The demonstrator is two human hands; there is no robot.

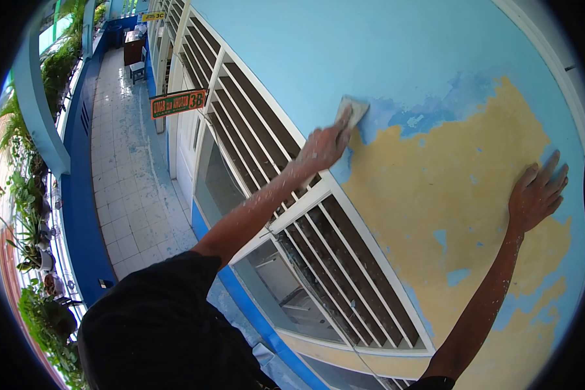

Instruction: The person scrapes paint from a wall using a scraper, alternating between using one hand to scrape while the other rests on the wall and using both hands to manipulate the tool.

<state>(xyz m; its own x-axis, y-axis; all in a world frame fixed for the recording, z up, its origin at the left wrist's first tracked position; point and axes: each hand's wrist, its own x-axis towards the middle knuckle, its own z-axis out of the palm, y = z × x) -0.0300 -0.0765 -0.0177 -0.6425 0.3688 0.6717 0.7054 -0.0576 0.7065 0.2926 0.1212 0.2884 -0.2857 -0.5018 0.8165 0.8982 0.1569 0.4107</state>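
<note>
My left hand (322, 148) is closed round a flat, pale scraper (354, 112), whose blade lies against the light blue wall (305, 58) at the left edge of the peeled area. Beneath the blue paint a large yellow patch (442, 175) is exposed, with ragged edges and small blue flecks. Over on the right, my right hand (536, 198) rests on the wall with its fingers spread, holding nothing. White specks dot both forearms.
White-framed louvred windows (351, 273) run below the wall. A hanging 3-B sign (178, 103) juts out over a tiled corridor (127, 188) strewn with flakes. Plants (29, 227) line the left railing; a chair (137, 69) stands farther back.
</note>
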